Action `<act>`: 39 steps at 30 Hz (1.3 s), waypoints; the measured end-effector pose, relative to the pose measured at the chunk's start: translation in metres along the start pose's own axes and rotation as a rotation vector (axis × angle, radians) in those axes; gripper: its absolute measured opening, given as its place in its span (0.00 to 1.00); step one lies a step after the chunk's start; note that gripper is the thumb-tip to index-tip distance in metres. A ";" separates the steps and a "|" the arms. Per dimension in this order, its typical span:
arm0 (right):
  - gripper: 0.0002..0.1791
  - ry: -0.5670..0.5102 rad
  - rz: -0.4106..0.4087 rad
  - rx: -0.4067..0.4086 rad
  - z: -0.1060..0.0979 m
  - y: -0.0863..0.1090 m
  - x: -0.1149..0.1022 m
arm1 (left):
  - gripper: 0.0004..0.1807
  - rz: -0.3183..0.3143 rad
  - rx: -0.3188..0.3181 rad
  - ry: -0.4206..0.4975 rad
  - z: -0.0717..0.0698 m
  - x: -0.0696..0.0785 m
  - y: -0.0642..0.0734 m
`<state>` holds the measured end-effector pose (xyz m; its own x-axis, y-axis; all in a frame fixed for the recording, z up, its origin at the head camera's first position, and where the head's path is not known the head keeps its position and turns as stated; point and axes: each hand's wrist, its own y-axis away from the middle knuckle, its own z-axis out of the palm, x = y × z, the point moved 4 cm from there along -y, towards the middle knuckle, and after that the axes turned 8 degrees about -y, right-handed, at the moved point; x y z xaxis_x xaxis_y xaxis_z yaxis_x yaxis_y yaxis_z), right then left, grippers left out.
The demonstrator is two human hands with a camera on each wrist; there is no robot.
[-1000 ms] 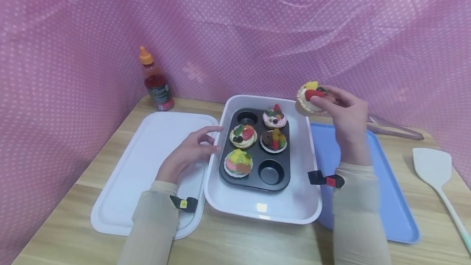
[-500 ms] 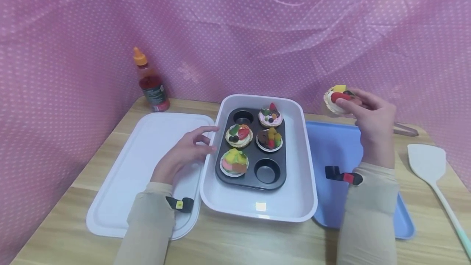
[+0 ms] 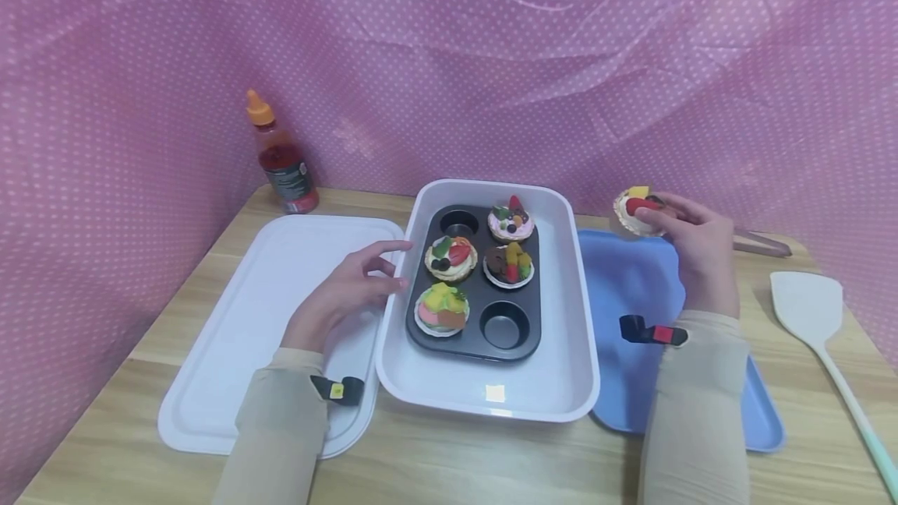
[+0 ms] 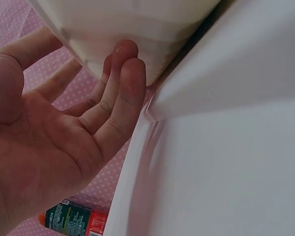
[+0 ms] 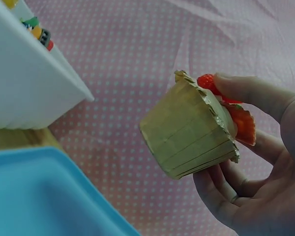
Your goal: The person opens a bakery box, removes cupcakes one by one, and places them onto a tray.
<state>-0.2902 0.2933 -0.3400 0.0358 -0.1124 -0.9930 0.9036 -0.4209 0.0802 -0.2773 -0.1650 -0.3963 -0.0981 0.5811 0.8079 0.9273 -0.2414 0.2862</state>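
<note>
My right hand point(image 3: 701, 256) pinches a fruit-topped toy cupcake point(image 3: 634, 215) above the far edge of the blue tray point(image 3: 624, 349). In the right wrist view the cupcake's pale pleated cup point(image 5: 187, 130) faces the camera, tilted, with the thumb against its red topping. A dark muffin tin point(image 3: 463, 346) lies inside the white box point(image 3: 592, 333), with several decorated cupcakes seated in it, one being a pink one point(image 3: 510, 226). Its back-left and front-right hollows hold nothing. My left hand point(image 3: 344, 291) rests at the box's left rim, its fingers point(image 4: 130, 88) against the outer wall.
A white lid-like tray point(image 3: 238, 333) lies left of the box, under the left forearm. A sauce bottle point(image 3: 284, 162) stands at the back left. Metal tongs point(image 3: 761, 244) and a white spatula point(image 3: 807, 306) lie right. A pink dotted cloth point(image 3: 449, 61) hangs behind.
My right hand has carried the cupcake rightward from beside the box's back-right corner to over the blue tray, and has lowered it a little. My left hand stays at the box rim.
</note>
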 end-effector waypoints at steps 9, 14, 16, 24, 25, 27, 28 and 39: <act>0.33 0.234 0.031 -0.147 0.001 -0.012 0.020 | 0.36 0.029 -0.012 0.045 0.000 0.000 -0.003; 0.35 0.315 0.039 -0.208 0.004 -0.018 0.030 | 0.37 0.036 -0.018 0.070 0.001 0.001 -0.003; 0.36 0.325 0.057 -0.223 0.005 -0.019 0.033 | 0.37 0.035 -0.019 0.076 0.001 0.002 -0.003; 0.38 0.322 0.080 -0.257 0.005 -0.023 0.041 | 0.36 0.029 -0.015 0.050 0.001 0.001 -0.002; 0.38 0.321 0.077 -0.261 0.005 -0.023 0.041 | 0.36 0.029 -0.014 0.047 0.001 0.000 -0.002; 0.38 0.317 0.071 -0.269 0.005 -0.024 0.042 | 0.36 0.028 -0.014 0.049 0.001 0.000 -0.003; 0.38 0.322 0.069 -0.273 0.005 -0.024 0.043 | 0.36 0.027 -0.013 0.048 0.002 0.000 -0.003; 0.38 0.421 0.026 -0.314 0.008 -0.023 0.047 | 0.36 0.042 -0.007 0.067 0.002 -0.002 -0.005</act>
<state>-0.3131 0.2903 -0.3883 0.1698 0.2792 -0.9451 0.9822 -0.1259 0.1393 -0.2807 -0.1633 -0.3999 -0.0837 0.5176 0.8515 0.9284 -0.2700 0.2554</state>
